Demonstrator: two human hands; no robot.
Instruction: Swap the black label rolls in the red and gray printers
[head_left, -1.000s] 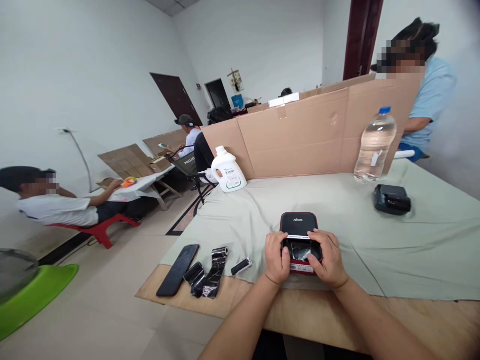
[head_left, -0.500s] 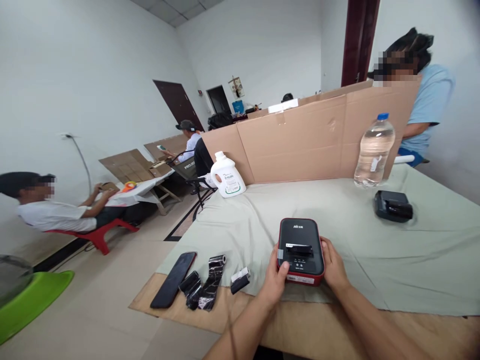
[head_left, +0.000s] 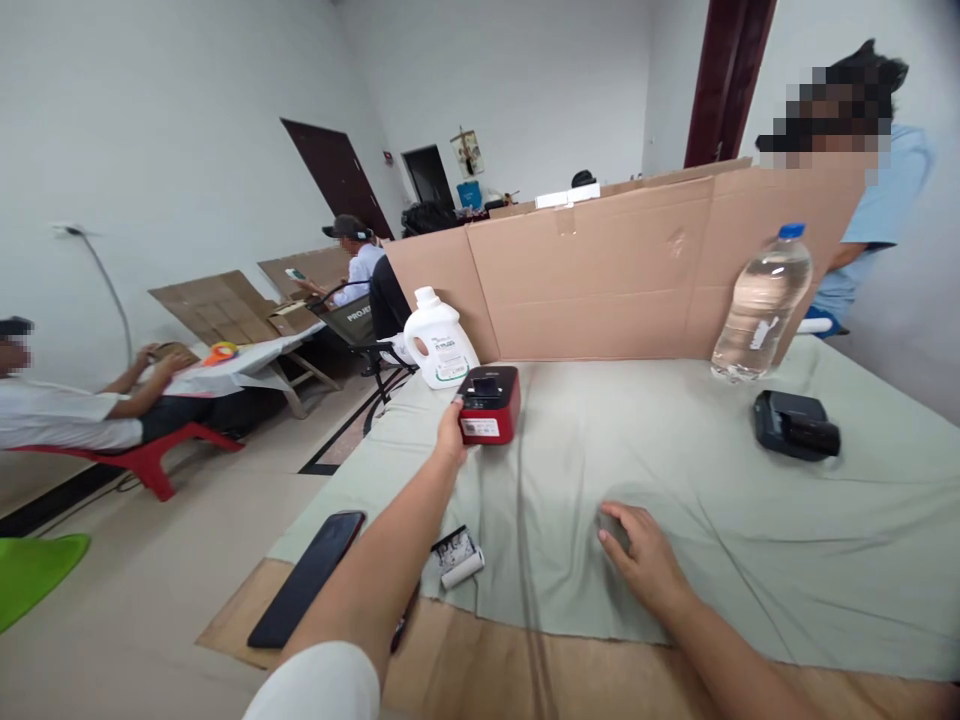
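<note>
The red-and-black printer (head_left: 489,403) is held far out on the surface (head_left: 675,470) by the left hand (head_left: 451,437), apparently set down; the right hand (head_left: 643,560) rests flat, empty.

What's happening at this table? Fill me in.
A person sits at a table covered with a pale green cloth. The left hand is stretched out against the side of a small red and black printer, which stands near a white jug. The right hand rests flat on the cloth. A phone and a small paper roll lie at the near edge. Other people sit or stand beyond.
</note>
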